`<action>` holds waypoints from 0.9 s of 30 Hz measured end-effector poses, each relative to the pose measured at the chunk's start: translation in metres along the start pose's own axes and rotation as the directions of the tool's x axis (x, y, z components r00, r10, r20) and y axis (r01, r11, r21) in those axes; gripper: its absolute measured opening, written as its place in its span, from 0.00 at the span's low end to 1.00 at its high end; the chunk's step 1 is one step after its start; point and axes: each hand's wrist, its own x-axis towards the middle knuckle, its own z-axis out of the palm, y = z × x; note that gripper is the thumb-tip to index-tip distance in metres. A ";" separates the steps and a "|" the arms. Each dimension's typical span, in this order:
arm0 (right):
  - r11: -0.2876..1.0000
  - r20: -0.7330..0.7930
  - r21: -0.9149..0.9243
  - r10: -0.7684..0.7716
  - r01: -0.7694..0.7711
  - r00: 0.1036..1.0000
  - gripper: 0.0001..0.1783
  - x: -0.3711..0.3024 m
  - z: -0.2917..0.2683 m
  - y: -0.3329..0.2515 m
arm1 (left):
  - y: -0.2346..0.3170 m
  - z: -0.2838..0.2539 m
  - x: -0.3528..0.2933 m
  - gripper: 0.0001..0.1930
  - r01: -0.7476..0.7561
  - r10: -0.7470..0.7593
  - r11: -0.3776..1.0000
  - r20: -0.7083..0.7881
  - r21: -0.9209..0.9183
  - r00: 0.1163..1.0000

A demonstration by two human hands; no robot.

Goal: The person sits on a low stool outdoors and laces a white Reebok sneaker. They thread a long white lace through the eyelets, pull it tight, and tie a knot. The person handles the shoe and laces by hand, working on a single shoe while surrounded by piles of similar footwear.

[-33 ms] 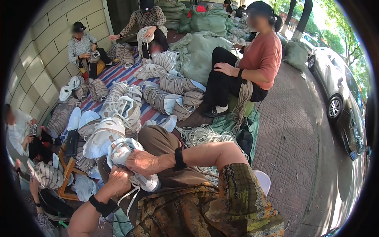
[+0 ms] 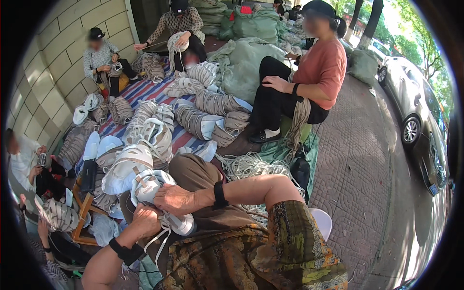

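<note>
A white and beige shoe upper (image 2: 145, 186) with loose white laces lies on my lap. My right hand (image 2: 176, 199) rests across its top, fingers curled over it. Just below, my left hand (image 2: 145, 221) grips the same shoe from underneath, where a white lace (image 2: 157, 241) hangs down. Both wrists wear black bands. More white shoes (image 2: 126, 166) are stacked right beside my knee.
Bundles of shoe uppers (image 2: 193, 118) cover a striped mat (image 2: 145, 92). A person in a salmon shirt (image 2: 316, 72) sits at the right, with others along the tiled wall. Also here are green sacks (image 2: 251, 63), white cord (image 2: 246, 164), a wooden stool (image 2: 84, 212) and a parked car (image 2: 418, 116).
</note>
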 end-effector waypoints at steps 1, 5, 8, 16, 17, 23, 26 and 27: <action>1.000 -0.028 -0.008 -0.002 0.002 1.000 0.09 -0.004 0.001 0.004 | 0.006 0.000 0.008 0.09 -0.003 0.005 0.997 -0.030 0.075 1.000; 0.997 -0.118 -0.050 -0.062 0.057 0.991 0.09 -0.018 0.003 0.012 | 0.038 0.000 0.024 0.09 -0.001 0.101 0.898 -0.203 0.439 0.974; 0.991 -0.129 0.025 -0.130 0.135 0.983 0.08 -0.023 0.003 0.017 | 0.049 -0.009 0.026 0.06 -0.083 0.232 0.889 -0.287 0.449 0.929; 0.984 -0.075 0.078 -0.157 0.163 0.985 0.09 -0.022 -0.009 0.016 | 0.051 -0.001 0.023 0.09 0.139 -0.008 0.966 -0.515 0.217 0.857; 0.982 -0.085 0.083 -0.164 0.171 0.983 0.09 -0.021 -0.007 0.016 | 0.046 0.001 0.020 0.09 0.158 -0.065 0.975 -0.487 0.154 0.871; 0.979 -0.081 0.039 -0.196 0.199 0.977 0.10 -0.028 -0.003 0.012 | 0.052 -0.005 0.021 0.09 0.261 -0.197 0.959 -0.406 0.108 0.892; 0.976 -0.117 0.009 -0.214 0.217 0.970 0.09 -0.027 0.002 0.015 | 0.044 0.007 0.021 0.11 0.199 -0.083 0.958 -0.469 0.204 0.880; 0.975 -0.124 -0.004 -0.222 0.223 0.967 0.09 -0.028 0.002 0.017 | 0.048 0.001 0.024 0.12 0.203 -0.100 0.961 -0.445 0.190 0.890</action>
